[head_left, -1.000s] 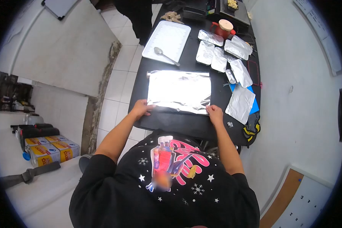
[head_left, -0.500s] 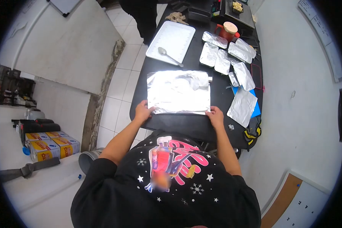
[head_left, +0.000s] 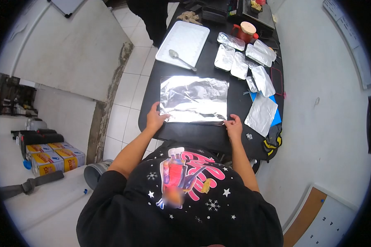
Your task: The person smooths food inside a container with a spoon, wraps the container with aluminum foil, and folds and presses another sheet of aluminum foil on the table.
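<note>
**Left hand [head_left: 156, 118] has spread wider at foil sheet [head_left: 193, 99]**

The foil sheet, now more wrinkled, lies flat on the tabletop [head_left: 181, 132], on the near side of the white tray [head_left: 185, 39]. The left hand is partly open, its thumb on the near left corner. The right hand [head_left: 234, 126] touches the near right corner, fingers bent; whether it grips, I cannot tell.

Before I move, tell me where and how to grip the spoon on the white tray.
Take the spoon by its handle's end, pinching from above on your near side; the handle slants toward you, tip by the white tray's near rim, bowl farther away.
</note>
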`<action>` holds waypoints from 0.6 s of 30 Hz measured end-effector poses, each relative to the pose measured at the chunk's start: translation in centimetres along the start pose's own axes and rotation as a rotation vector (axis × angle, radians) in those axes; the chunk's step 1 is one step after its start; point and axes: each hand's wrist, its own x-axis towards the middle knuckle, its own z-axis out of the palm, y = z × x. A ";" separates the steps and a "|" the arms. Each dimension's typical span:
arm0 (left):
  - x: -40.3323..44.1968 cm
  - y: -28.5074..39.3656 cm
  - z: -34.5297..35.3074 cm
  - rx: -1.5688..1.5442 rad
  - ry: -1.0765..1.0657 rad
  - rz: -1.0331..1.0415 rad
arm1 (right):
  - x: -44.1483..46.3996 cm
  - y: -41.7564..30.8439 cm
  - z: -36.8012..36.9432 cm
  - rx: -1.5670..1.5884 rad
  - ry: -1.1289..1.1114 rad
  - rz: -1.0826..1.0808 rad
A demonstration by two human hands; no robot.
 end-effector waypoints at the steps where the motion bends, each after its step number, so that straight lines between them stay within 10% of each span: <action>1: 0.1 0.1 -0.1 -0.004 -0.003 -0.008 | -0.1 -0.1 0.0 -0.036 0.015 -0.013; 14: 0.3 1.0 -0.8 -0.033 -0.123 -0.074 | -1.2 -1.4 0.4 -0.220 0.128 -0.055; 18: -0.7 1.8 -0.4 0.128 0.122 0.352 | -1.2 -1.8 0.5 -0.248 0.142 -0.047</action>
